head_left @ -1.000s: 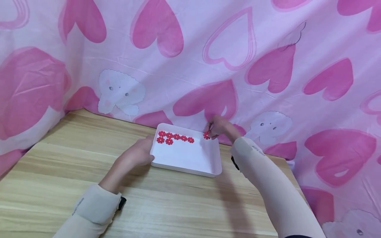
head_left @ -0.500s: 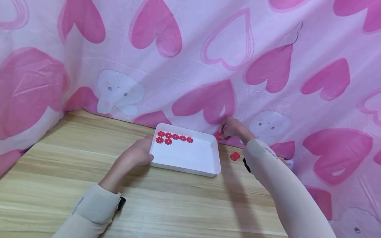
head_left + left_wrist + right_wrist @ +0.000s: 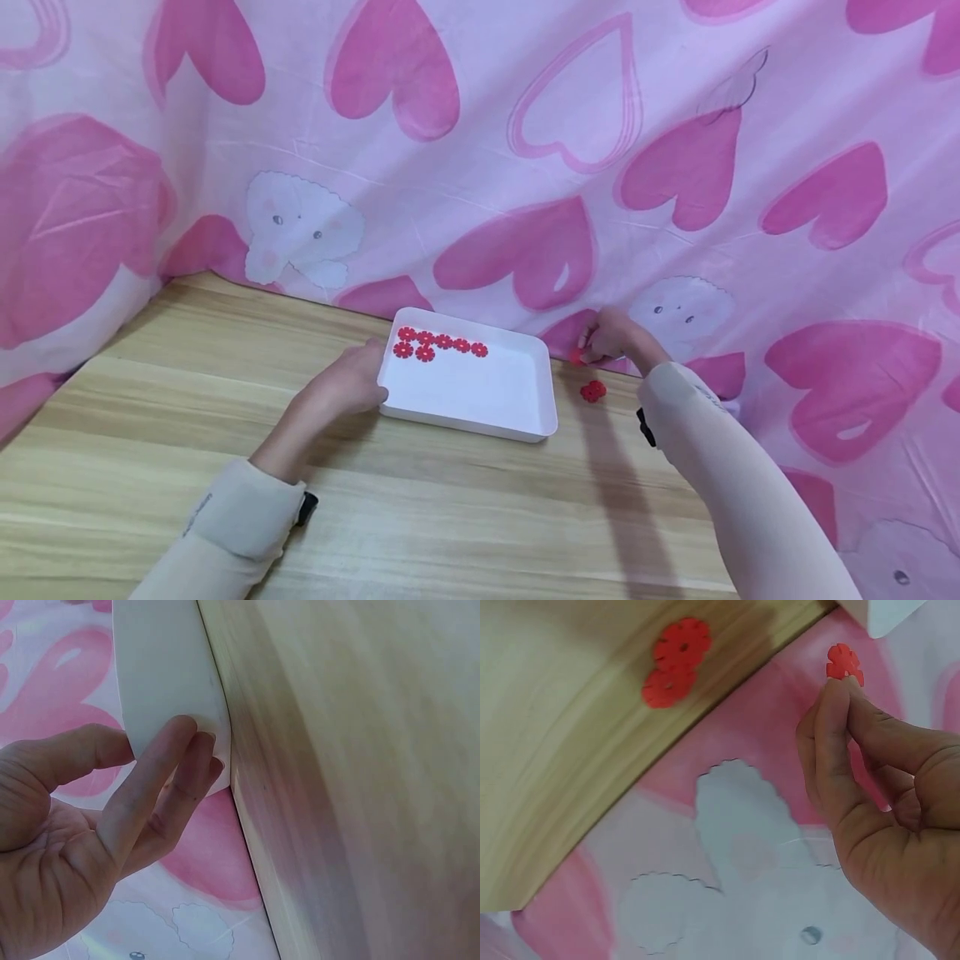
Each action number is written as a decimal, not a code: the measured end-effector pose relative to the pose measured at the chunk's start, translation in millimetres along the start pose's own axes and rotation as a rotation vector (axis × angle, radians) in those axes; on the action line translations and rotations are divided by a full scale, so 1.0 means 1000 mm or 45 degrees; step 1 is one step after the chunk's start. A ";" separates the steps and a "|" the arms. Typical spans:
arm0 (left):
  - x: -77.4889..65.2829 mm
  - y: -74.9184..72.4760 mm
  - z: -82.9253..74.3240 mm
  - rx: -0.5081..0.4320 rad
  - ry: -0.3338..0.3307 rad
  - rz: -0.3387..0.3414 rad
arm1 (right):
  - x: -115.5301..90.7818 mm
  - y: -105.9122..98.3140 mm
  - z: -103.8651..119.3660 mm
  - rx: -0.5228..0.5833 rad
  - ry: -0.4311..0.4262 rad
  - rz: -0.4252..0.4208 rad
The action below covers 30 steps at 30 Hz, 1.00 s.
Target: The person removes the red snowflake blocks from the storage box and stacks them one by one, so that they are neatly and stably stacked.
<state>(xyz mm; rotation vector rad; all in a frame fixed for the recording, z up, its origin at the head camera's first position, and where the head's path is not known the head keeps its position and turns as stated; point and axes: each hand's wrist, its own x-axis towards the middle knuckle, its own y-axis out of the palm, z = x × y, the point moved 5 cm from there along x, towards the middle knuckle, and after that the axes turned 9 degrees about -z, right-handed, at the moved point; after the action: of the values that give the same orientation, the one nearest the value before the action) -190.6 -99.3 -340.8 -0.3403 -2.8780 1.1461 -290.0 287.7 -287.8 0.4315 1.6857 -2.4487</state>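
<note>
A shallow white tray (image 3: pixel 465 392) lies on the table, with several red notched, flower-shaped plastic discs (image 3: pixel 444 342) in its far left part, one row above a shorter one. At the tray's left side my left hand (image 3: pixel 348 379) holds its wall; the left wrist view shows the thumb at the rim and fingers against the outer wall. To the right of the tray, my right hand (image 3: pixel 611 335) pinches another red disc (image 3: pixel 844 661) between thumb and fingertips, raised near the curtain. Below it, two overlapping red discs (image 3: pixel 676 664) lie on the table.
A pink curtain (image 3: pixel 480 167) printed with hearts and white animals hangs directly behind the table's back edge. The wooden table (image 3: pixel 420 508) stretches toward me and to the left.
My right hand has moved right, from above the tray's far right corner to beyond it, still pinching the red disc. The loose pair came into view. My left hand stays at the tray.
</note>
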 end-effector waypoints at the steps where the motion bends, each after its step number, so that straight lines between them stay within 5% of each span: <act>1: 0.000 0.000 0.000 -0.004 -0.003 -0.001 | -0.001 0.000 -0.003 0.024 0.006 0.007; 10: -0.002 -0.003 0.001 -0.018 0.011 -0.025 | -0.009 0.004 -0.023 0.212 -0.009 0.107; 30: 0.000 -0.001 0.000 -0.018 0.016 0.001 | -0.005 0.033 -0.063 0.164 0.140 0.079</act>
<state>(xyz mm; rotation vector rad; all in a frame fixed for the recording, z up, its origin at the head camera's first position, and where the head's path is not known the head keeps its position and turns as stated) -191.0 -100.2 -340.5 -0.3476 -2.8765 1.1205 -266.0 333.6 -336.8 0.6355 1.5337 -2.5398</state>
